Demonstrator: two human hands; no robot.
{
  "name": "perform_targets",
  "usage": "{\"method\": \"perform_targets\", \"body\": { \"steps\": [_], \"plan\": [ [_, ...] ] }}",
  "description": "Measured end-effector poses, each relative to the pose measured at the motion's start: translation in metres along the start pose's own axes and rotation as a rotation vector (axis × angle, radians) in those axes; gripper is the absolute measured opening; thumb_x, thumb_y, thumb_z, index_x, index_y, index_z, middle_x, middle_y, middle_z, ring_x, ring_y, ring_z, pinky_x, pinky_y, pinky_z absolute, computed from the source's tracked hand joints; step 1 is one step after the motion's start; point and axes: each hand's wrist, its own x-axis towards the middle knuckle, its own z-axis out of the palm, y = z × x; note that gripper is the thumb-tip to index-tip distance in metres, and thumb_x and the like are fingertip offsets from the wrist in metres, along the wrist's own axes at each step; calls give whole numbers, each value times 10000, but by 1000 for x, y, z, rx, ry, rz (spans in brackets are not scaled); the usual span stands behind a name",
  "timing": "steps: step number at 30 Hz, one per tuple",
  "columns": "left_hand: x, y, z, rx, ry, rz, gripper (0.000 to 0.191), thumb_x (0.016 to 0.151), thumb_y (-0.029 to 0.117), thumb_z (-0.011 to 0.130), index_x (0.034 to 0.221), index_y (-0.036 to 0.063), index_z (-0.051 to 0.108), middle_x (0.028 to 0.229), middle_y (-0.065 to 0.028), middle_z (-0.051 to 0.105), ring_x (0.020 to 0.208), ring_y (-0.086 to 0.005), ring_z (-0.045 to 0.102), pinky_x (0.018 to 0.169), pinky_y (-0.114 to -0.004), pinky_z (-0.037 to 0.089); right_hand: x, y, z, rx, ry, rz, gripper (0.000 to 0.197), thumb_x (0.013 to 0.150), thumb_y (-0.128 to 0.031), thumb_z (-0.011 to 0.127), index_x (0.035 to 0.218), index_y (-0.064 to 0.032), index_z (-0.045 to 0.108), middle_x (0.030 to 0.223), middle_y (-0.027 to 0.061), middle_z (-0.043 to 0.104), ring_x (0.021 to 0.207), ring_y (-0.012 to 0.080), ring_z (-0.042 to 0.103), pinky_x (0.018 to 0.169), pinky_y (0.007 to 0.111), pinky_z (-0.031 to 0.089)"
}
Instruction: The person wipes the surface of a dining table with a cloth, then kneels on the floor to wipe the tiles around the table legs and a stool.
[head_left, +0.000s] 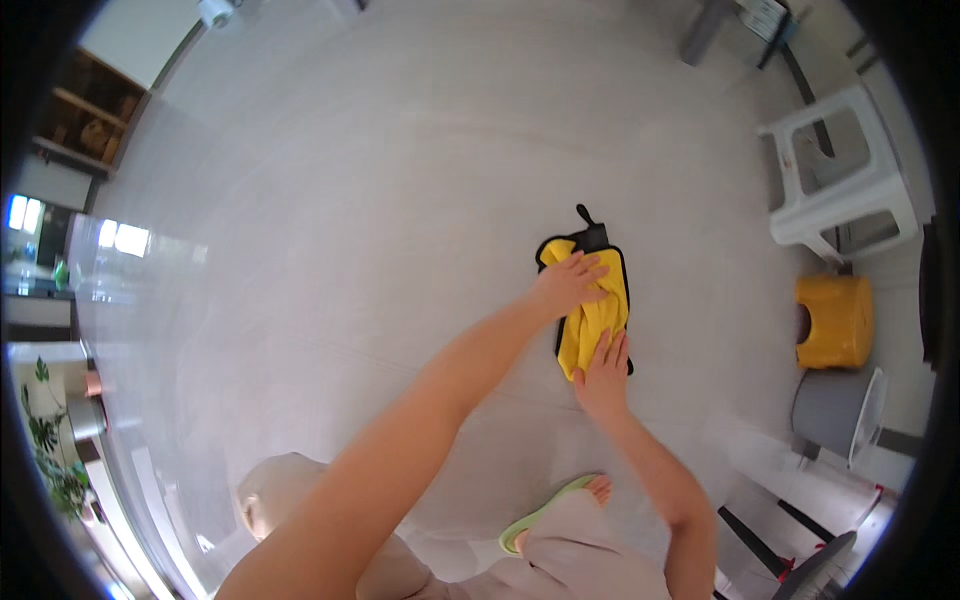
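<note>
A yellow cloth with black edging (592, 322) lies rumpled on the pale floor (337, 225), with a black loop at its far end. Across its upper part rests my left hand (571, 286), fingers spread and palm down. Nearer to me, my right hand (606, 369) presses on the cloth's lower end, its fingers extended. Neither hand has its fingers closed around the fabric. Parts of the cloth under both hands are hidden.
Along the right side stand a white plastic stool (847, 180), a yellow plastic stool (844, 321), a grey bin (832, 409) and a dark-legged chair (817, 566). My foot in a green slipper (536, 517) is below the hands. A wooden shelf (90, 109) and potted plants (56, 457) are at left.
</note>
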Motion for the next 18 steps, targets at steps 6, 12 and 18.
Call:
{"method": "perform_targets", "body": {
  "steps": [6,12,18],
  "plan": [
    [-153,-132,-8,90,3,-207,566,910,130,541,1409,377,435,1576,-11,284,1461,-254,249,1197,-449,231,86,-145,26,-47,-232,-324,889,853,-259,666,1493,82,151,1512,400,92,1404,550,139,1155,551,201],
    [-350,-229,-18,51,-13,-508,687,869,6,548,1432,371,400,1578,-27,277,1456,-282,253,1172,-462,286,125,-340,98,-19,-127,-422,809,855,-146,597,1506,51,157,1532,369,106,1426,515,137,1164,531,187],
    [-546,-243,-24,159,-257,-877,720,930,89,503,1493,465,257,1607,18,206,1477,-242,216,1186,-544,176,102,-496,164,113,-103,-661,804,856,-169,603,1534,-41,189,1568,296,124,1454,448,151,1162,512,203]
  ]
}}
